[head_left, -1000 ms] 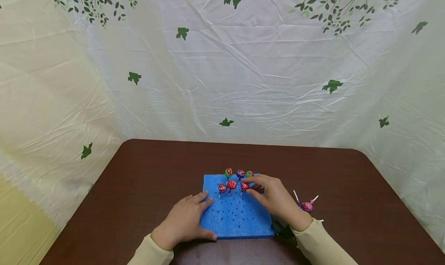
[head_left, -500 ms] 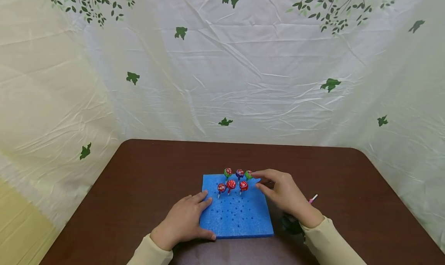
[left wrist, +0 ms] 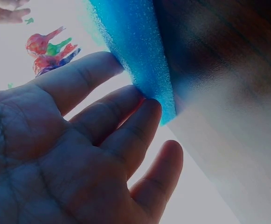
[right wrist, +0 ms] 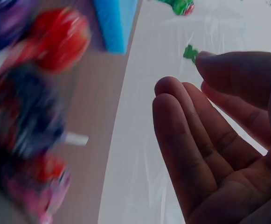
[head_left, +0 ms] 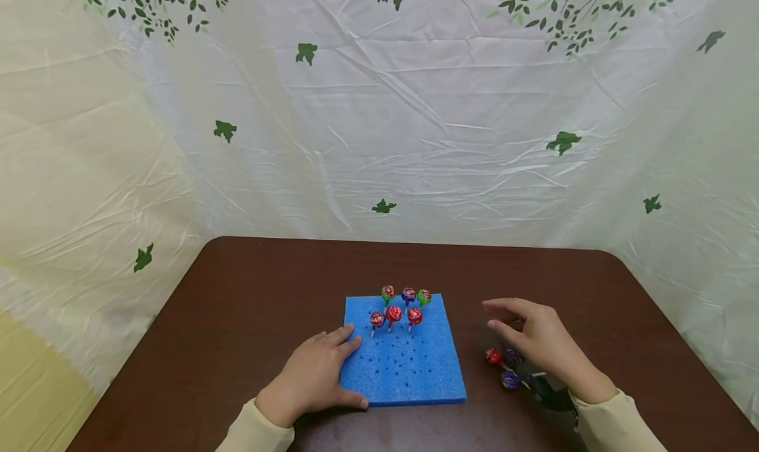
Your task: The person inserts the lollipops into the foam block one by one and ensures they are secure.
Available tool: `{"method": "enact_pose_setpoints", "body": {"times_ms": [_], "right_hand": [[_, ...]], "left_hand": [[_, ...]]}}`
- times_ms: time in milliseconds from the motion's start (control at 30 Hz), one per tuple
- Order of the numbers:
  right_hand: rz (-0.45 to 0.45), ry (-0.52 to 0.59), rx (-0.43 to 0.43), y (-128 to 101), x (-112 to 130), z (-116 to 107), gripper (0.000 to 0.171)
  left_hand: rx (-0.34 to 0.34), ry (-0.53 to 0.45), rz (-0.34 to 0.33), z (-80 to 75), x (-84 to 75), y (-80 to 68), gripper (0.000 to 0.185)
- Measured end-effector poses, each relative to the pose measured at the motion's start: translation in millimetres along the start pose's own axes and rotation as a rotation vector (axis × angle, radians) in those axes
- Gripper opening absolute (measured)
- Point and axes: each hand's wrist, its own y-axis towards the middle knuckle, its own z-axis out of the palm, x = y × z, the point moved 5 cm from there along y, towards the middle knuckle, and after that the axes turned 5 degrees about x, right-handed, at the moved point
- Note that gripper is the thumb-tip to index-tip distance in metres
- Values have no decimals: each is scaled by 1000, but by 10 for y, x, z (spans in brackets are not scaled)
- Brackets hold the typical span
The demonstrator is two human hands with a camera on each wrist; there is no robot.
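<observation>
A blue foam board [head_left: 409,373] with rows of small holes lies on the dark brown table [head_left: 249,307]. Several lollipops [head_left: 394,315] stand upright in its far rows, red, green and blue. My left hand [head_left: 314,376] rests flat on the board's left edge, fingers straight; the left wrist view shows its fingertips [left wrist: 147,105] against the foam [left wrist: 135,51]. My right hand [head_left: 534,337] hovers open to the right of the board, just above a small pile of loose lollipops [head_left: 503,366]. It holds nothing. In the right wrist view those loose lollipops [right wrist: 37,93] appear blurred beside the relaxed fingers [right wrist: 182,135].
A white sheet printed with green leaves [head_left: 379,109] hangs behind and around the table. The table's far edge and rounded corners border the sheet. Bare brown tabletop lies left of the board and beyond it.
My right hand has left the standing lollipops on the board and moved right and nearer, over the loose pile. The left hand has stayed in place.
</observation>
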Motion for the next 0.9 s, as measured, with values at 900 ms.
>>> {"method": "enact_pose_setpoints", "body": {"times_ms": [900], "right_hand": [[85,129,381,-191,-286,-6,46]], "left_hand": [[15,-28,-10,2,12,3,100]]}}
